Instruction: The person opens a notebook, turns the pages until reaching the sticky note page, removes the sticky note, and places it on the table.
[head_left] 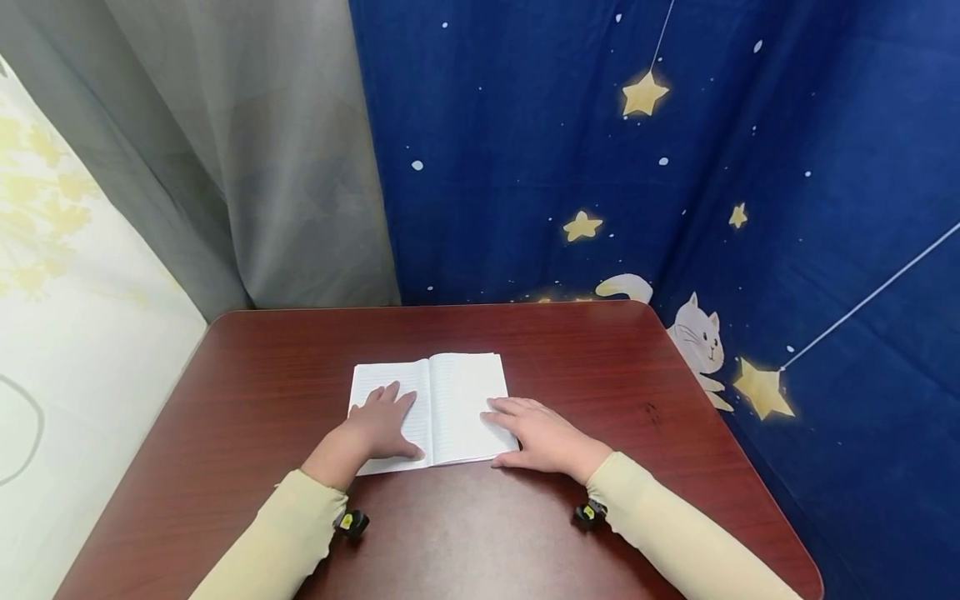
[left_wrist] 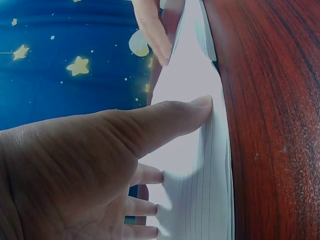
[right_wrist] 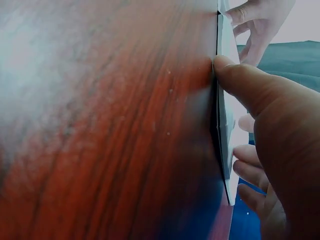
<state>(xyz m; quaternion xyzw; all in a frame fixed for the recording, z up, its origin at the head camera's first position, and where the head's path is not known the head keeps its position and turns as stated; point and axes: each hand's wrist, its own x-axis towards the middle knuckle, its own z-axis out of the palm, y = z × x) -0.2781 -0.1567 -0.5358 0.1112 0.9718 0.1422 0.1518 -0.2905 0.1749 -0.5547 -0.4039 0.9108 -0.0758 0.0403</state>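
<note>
An open notebook (head_left: 465, 404) with white, faintly lined pages lies on the dark red wooden table. On its left page rests my left hand (head_left: 381, 425), fingers spread and thumb pointing toward the spine. The left wrist view shows that thumb (left_wrist: 170, 122) lying across the lined paper (left_wrist: 195, 170). My right hand (head_left: 543, 437) is at the right page's outer edge, its fingertips over the paper. In the right wrist view the right thumb (right_wrist: 245, 80) touches the notebook's near edge (right_wrist: 220, 115), where a thin dark cover shows. Neither hand grips anything.
The table (head_left: 277, 375) has rounded corners and bare wood around the notebook. Behind it hang a grey curtain (head_left: 300, 167) and a blue curtain (head_left: 510, 150) with stars and a cat. A white patterned surface (head_left: 67, 333) stands along the left. Small black devices (head_left: 351, 523) sit at both wrists.
</note>
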